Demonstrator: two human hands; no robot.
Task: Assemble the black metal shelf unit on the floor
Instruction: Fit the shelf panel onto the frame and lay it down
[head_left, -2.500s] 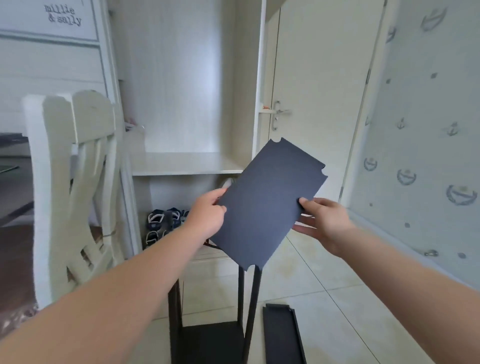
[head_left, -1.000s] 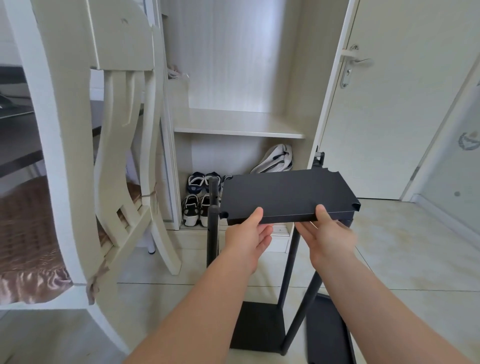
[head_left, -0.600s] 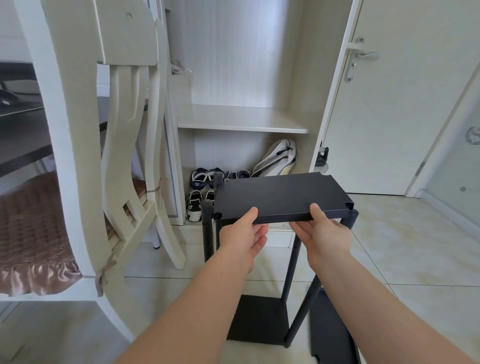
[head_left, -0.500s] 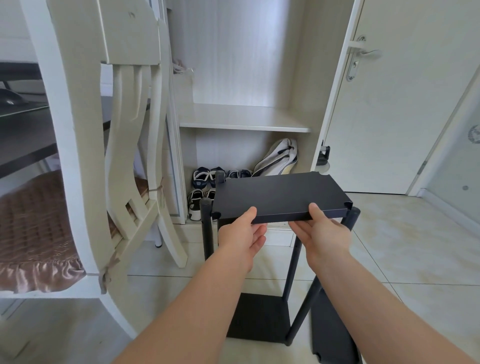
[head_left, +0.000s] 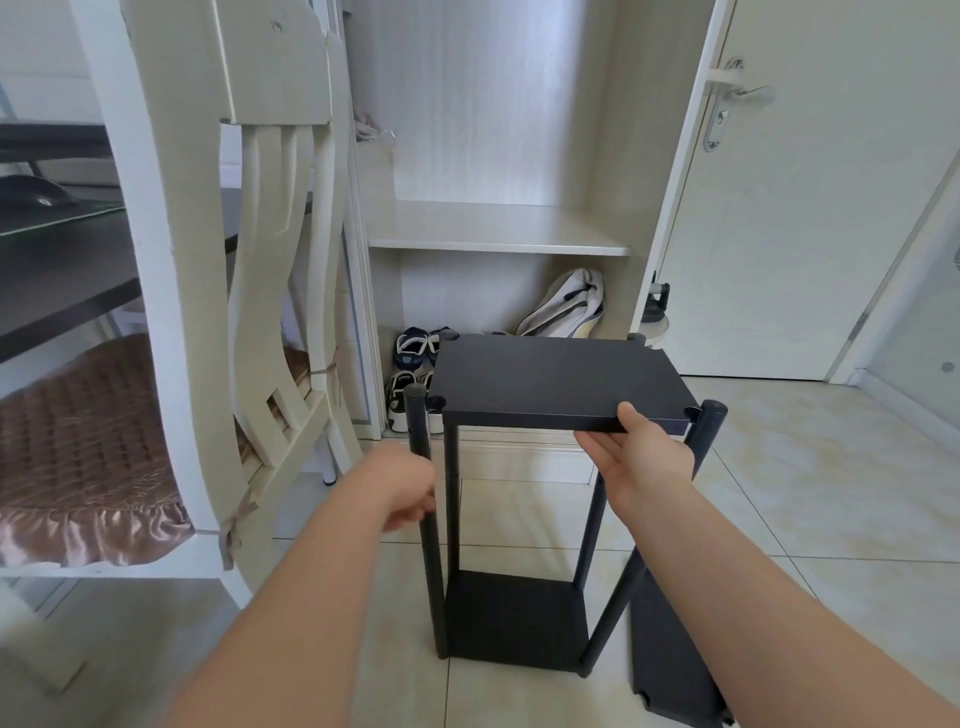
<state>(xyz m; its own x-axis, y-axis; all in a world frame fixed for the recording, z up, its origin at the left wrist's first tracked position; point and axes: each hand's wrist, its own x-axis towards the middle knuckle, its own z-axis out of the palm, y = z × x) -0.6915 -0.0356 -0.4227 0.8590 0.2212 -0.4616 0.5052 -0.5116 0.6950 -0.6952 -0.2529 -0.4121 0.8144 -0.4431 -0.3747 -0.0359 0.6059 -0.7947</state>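
A black metal frame stands on the tiled floor: a bottom shelf (head_left: 514, 618) with upright black poles at its corners. A flat black shelf panel (head_left: 556, 374) lies level at the top of the poles, its corner notches against them. My right hand (head_left: 641, 457) pinches the panel's front edge near the right corner, thumb on top and fingers underneath. My left hand (head_left: 400, 486) is lower and to the left, with its fingers curled round the front-left pole (head_left: 434, 582). The front-right pole (head_left: 709, 415) leans outward beside the panel.
Another black panel (head_left: 670, 649) lies on the floor to the right of the frame. A white chair (head_left: 171, 260) with a brown cushion stands close on the left. An open wardrobe (head_left: 498, 234) with shoes (head_left: 410, 353) is behind, and a closed door (head_left: 810, 208) to the right.
The panel went from tilted in the air to level on the poles. My left hand has let go of its front edge and dropped to the front-left pole.
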